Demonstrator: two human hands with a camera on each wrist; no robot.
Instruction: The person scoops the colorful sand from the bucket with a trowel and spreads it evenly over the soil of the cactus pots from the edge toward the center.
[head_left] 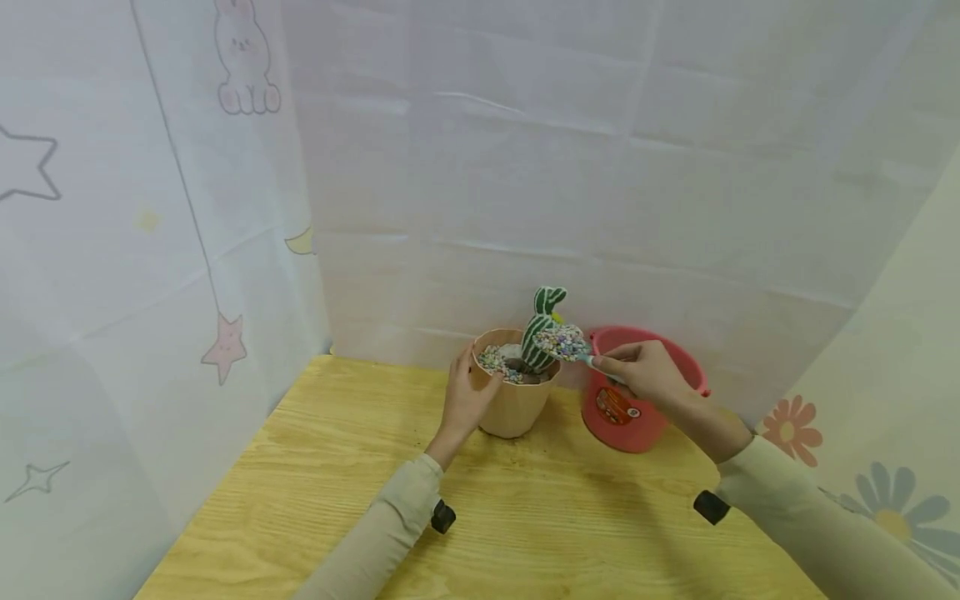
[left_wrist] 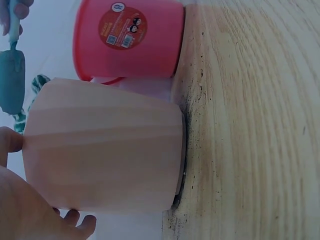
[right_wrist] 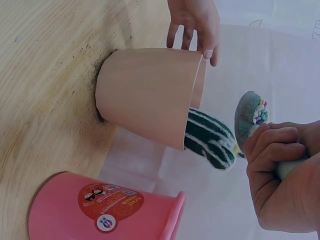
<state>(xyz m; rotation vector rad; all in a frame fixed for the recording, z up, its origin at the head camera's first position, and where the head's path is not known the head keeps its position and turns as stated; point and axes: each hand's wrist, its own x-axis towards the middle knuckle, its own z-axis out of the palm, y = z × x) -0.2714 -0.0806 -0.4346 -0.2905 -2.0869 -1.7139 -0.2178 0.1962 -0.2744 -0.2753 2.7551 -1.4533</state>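
Observation:
My right hand (head_left: 647, 371) grips the pale handle of a small teal trowel (left_wrist: 12, 82), its scoop heaped with colourful pebbles (head_left: 562, 342). The scoop is raised beside a green-and-white striped cactus (right_wrist: 210, 137), over the right side of a peach flowerpot (head_left: 514, 412). The cactus leans to the right in the pot. Pebbles and some brown material show inside the pot around its base. With the thumb at the rim and fingers along the outside, my left hand (head_left: 467, 400) holds the pot's left side.
A pink bucket (head_left: 622, 425) with a round label stands on the wooden table (head_left: 360, 483), right of the pot. Dark crumbs lie on the table around the pot's base. Patterned white sheeting (head_left: 525, 167) hangs close behind.

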